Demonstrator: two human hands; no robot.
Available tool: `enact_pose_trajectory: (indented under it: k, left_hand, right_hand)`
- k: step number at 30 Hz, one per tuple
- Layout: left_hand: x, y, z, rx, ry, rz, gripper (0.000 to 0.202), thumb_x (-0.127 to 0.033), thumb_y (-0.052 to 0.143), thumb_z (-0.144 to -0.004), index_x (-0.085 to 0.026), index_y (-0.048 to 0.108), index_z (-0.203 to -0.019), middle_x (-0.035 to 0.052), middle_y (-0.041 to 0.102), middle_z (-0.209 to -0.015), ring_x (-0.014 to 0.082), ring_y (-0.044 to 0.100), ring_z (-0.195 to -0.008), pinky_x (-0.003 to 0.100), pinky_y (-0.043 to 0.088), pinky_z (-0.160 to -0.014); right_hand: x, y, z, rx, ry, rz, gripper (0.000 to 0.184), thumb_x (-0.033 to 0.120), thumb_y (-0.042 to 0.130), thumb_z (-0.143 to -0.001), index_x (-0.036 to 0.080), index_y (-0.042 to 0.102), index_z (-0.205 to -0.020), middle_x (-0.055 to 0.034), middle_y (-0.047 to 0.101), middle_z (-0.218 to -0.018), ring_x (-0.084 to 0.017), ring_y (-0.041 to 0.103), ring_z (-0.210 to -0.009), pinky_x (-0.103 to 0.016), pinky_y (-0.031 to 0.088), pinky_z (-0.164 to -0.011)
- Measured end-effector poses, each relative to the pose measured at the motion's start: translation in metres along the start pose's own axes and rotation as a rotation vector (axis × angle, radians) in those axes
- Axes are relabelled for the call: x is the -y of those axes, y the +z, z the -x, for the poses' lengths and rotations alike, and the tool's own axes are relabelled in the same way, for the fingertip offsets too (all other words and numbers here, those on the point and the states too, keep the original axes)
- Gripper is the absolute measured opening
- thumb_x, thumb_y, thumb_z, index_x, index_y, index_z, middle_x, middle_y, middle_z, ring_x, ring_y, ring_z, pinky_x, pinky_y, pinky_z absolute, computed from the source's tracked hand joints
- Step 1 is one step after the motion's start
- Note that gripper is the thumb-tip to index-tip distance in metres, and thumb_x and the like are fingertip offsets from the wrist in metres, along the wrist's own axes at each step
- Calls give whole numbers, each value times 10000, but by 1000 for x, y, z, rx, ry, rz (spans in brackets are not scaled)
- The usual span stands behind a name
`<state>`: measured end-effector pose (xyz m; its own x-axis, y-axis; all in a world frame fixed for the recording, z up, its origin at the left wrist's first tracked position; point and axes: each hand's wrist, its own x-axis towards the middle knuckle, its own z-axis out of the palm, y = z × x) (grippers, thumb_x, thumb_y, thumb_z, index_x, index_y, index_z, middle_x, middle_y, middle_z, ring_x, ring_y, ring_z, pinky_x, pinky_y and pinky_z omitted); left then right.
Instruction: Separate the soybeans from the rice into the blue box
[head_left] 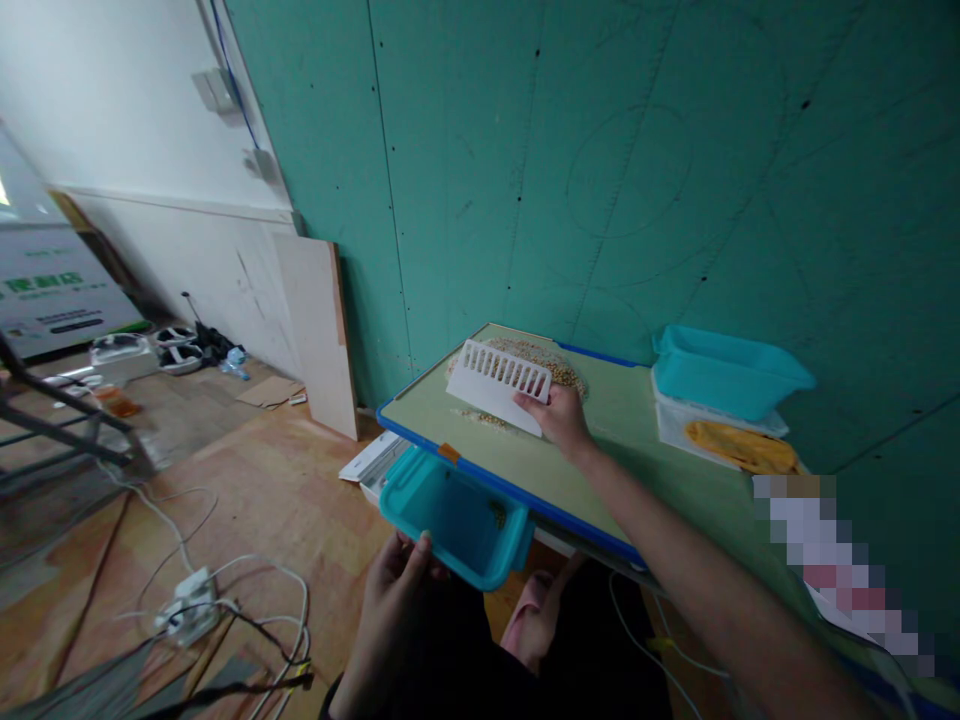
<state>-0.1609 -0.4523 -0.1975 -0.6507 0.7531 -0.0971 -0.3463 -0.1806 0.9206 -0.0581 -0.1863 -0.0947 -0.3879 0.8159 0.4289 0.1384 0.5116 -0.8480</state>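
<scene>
My right hand (559, 415) grips a white slotted plastic scraper (499, 388) at its right end. The scraper is tilted over the table, with its row of slots along the upper edge. Behind it lies a spread pile of tan grains (566, 375), and a smaller streak of grains (484, 417) shows in front of it. Below the table's front edge, my left hand (401, 575) is closed on the near rim of a teal plastic bin (450, 510). A few grains cling inside that bin near its right wall.
The table (600, 490) has a blue edge and stands against a green wall. At its right are a second teal bin (731, 370) on a white tray and a yellow cloth (742, 447). Cables and a power strip (191, 605) lie on the floor at left.
</scene>
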Motion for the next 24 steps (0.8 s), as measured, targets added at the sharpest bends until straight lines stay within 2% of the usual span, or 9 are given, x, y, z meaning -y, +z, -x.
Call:
enact_pose_trajectory:
  k: [5, 9, 12, 17, 24]
  left_hand:
    - [2, -1, 0, 8, 14, 27, 283, -424, 727, -766, -166, 612, -765, 6, 611, -614, 134, 544, -563, 248, 441, -557]
    - [-1, 2, 1, 1, -22, 45, 305, -439, 757, -727, -171, 614, -758, 1, 612, -601, 140, 554, -558, 252, 446, -559]
    - [-7, 5, 3, -10, -38, 37, 315, -453, 750, -731, -172, 611, -758, -6, 609, -591, 131, 551, -551, 237, 434, -548]
    - [-14, 10, 7, -12, -32, -1, 328, -464, 747, -730, -166, 612, -748, -6, 604, -586, 125, 541, -547, 225, 425, -529]
    - [-4, 3, 4, 16, -12, 30, 290, -440, 722, -767, -172, 610, -758, -5, 606, -596, 129, 553, -564, 237, 440, -559]
  right_hand:
    - [-7, -2, -4, -1, -43, 74, 287, 382, 724, -686, 113, 745, -782, -90, 739, -717, -218, 677, -654, -262, 474, -544]
    - [-8, -1, -4, 26, -34, 161, 288, 396, 719, -698, 122, 750, -782, -78, 731, -682, -209, 666, -617, -253, 451, -511]
    - [-4, -1, -2, 61, -67, 130, 255, 360, 705, -718, 128, 752, -812, -78, 745, -743, -207, 679, -659, -257, 467, -553]
    - [3, -2, 0, 51, -58, 116, 254, 370, 704, -717, 125, 746, -770, -79, 739, -707, -215, 676, -641, -256, 460, -529]
    - [12, 0, 5, 36, -72, 87, 270, 369, 706, -717, 115, 740, -802, -95, 746, -757, -218, 681, -673, -259, 480, -564]
